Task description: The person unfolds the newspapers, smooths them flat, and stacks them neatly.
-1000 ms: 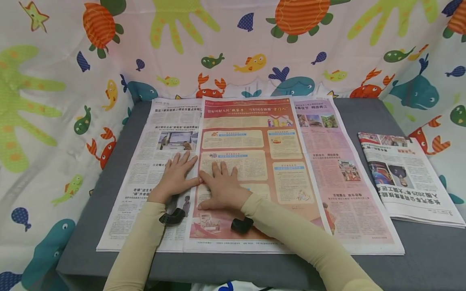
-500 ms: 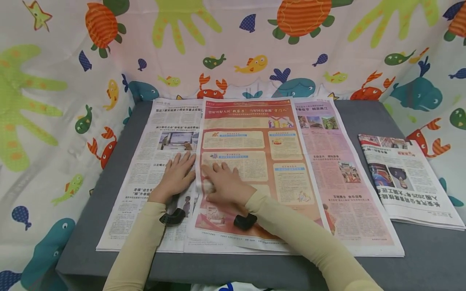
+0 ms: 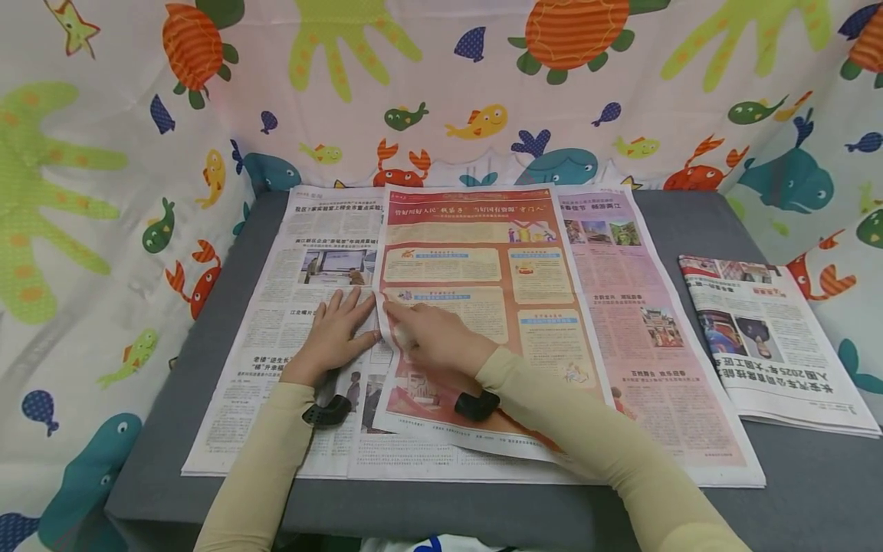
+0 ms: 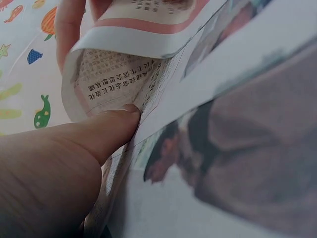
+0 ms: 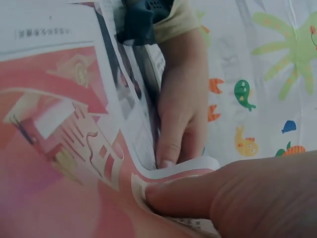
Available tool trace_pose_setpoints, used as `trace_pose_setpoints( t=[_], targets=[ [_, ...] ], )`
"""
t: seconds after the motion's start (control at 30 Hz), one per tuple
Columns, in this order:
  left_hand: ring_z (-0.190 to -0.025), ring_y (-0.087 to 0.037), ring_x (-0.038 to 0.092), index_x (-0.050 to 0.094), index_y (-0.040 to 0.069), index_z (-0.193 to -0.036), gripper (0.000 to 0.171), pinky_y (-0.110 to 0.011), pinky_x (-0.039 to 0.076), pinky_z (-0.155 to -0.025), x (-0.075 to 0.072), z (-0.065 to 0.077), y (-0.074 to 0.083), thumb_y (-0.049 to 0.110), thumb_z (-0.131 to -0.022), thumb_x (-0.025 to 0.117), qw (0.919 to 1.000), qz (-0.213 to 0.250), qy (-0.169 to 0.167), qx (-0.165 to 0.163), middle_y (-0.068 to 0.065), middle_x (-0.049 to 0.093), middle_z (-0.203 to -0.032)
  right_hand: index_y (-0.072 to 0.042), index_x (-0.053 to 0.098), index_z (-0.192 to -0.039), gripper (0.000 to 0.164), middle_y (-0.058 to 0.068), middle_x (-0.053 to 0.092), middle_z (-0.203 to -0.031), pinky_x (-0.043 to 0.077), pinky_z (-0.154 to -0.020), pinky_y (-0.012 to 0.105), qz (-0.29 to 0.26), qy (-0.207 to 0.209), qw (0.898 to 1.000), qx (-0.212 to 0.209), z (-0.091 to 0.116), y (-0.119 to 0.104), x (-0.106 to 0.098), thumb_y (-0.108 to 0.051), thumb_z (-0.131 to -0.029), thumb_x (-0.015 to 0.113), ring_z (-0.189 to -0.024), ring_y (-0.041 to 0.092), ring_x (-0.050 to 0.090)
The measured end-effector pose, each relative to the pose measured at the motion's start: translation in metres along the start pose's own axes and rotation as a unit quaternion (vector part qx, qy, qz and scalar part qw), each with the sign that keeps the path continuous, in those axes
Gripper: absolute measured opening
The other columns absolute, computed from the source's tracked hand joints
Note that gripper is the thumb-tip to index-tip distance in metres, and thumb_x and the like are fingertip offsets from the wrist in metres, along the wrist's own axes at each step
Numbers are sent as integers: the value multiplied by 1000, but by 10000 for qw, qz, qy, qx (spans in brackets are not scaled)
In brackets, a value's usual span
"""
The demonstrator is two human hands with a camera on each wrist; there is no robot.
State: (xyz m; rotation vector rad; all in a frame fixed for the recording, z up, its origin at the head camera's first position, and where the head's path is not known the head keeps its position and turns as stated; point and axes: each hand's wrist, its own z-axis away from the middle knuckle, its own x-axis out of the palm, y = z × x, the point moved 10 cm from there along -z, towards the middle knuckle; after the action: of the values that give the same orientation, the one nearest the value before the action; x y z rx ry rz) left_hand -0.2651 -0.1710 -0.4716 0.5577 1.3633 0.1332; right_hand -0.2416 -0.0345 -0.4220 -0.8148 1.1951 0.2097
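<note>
An orange-red newspaper page (image 3: 476, 314) lies over an open newspaper (image 3: 276, 253) on the grey table. My right hand (image 3: 444, 341) pinches its left edge, with the thumb (image 5: 185, 196) on the printed face in the right wrist view. There the paper bends up around that thumb. The page's lower left corner is lifted off the sheet beneath, showing a photo. Just to the left, my left hand (image 3: 333, 337) rests with straight fingers on the left-hand sheet. In the left wrist view its thumb (image 4: 111, 126) lies by the centre fold, below the curled page (image 4: 114, 82).
A folded newspaper (image 3: 779, 337) lies at the right of the grey table (image 3: 697, 222). A pink page (image 3: 641, 307) extends from under the orange-red one. A cloth with sea animals (image 3: 441, 69) hangs behind and at both sides.
My right hand has gone from lying spread on the orange-red page to pinching its left edge. The page's lower left corner has risen and shifted right. The left hand has stayed nearly in place.
</note>
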Motion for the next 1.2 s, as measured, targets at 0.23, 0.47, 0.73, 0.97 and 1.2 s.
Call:
trace_pose_setpoints(
  t=[0.23, 0.47, 0.73, 0.97, 1.2],
  targets=[
    [-157, -50, 1, 35, 17, -160, 70, -73, 0, -121, 2, 0, 1, 43, -100, 59, 9999, -98, -29, 66, -21, 14, -171, -18, 39, -158, 73, 10, 63, -141, 53, -103, 43, -349, 44, 9994, 75, 4, 10, -11, -8, -93, 70, -123, 25, 63],
    [-157, -51, 3, 40, 16, -158, 69, -73, 2, -121, 2, 0, 3, 42, -98, 61, 9999, -86, 36, 69, -22, 17, -170, -16, 42, -157, 73, 8, 64, -140, 53, -86, 30, -578, 331, 9976, -192, 10, 10, -34, 3, -91, 66, -110, 19, 62],
    [-157, -52, 4, 41, 15, -157, 68, -73, 2, -121, 3, 0, 3, 42, -98, 61, 9999, -101, 65, 60, -22, 17, -170, -16, 43, -156, 73, 7, 62, -144, 51, -84, 30, -308, 643, 9970, -291, 27, 4, -70, 3, -90, 68, -114, 19, 61],
    [-156, -52, 4, 40, 16, -158, 68, -74, 4, -121, 2, 1, 2, 42, -99, 62, 9996, -274, 86, 9, -22, 16, -170, -12, 44, -155, 68, 10, 58, -149, 55, -101, 41, -330, 1086, 9930, -313, 53, 7, -115, 5, -92, 66, -131, 27, 60],
    [-156, -53, 2, 39, 16, -158, 68, -74, 2, -121, 2, 2, 2, 42, -100, 62, 9996, -249, 51, 78, -23, 15, -170, -9, 46, -153, 67, 18, 58, -146, 51, -80, 40, -666, 1710, 9829, -165, 93, 35, -164, 8, -90, 62, -104, 30, 62]
  ],
)
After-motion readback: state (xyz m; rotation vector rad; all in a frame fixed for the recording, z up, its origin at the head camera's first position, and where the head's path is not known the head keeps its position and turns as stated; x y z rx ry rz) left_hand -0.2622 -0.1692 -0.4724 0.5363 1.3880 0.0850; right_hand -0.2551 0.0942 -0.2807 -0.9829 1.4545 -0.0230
